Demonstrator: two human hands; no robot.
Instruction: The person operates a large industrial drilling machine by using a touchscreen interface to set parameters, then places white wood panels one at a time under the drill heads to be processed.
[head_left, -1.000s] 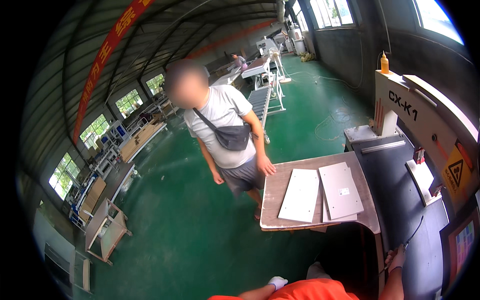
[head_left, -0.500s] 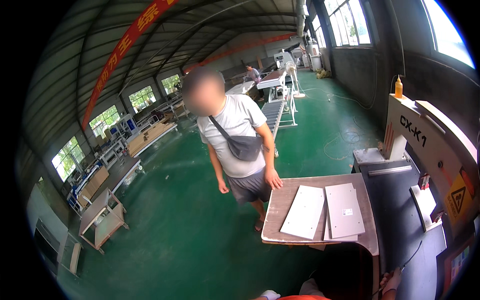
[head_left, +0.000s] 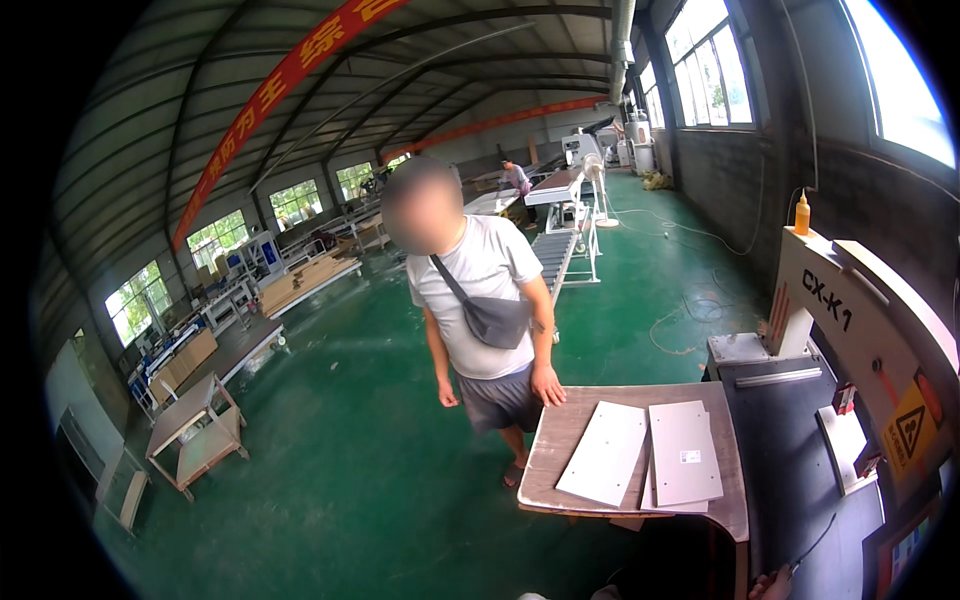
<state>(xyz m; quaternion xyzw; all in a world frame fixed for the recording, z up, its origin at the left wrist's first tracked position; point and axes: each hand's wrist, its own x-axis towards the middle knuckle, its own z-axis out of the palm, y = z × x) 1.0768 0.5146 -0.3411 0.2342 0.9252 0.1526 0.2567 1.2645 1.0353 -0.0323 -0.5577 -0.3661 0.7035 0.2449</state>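
Note:
At the lower right edge my right hand (head_left: 771, 584) is closed, beside the dark bed of a machine. From it a thin, dark, slightly bent rod-like tool (head_left: 817, 541) points up and to the right over that bed; its handle end is hidden by the hand and the frame edge. Only a pale sliver of my left hand (head_left: 531, 597) shows at the bottom edge, its fingers out of sight. Several pale grey panels with small holes, including a left panel (head_left: 603, 453) and a labelled one (head_left: 685, 452), lie on a brown wooden table (head_left: 545, 480) ahead of me.
Across the table stands a person (head_left: 480, 320) with one hand on its corner. The machine (head_left: 850, 300) with an overhead arm, an orange bottle on top, rises at right. A roller conveyor (head_left: 560, 255) and another person (head_left: 516, 178) are farther back. A low wooden bench (head_left: 205, 430) stands left.
My view has tilted up, so the table and panels sit lower in the picture. Both my hands have dropped toward the bottom edge. The person's hand remains on the table corner.

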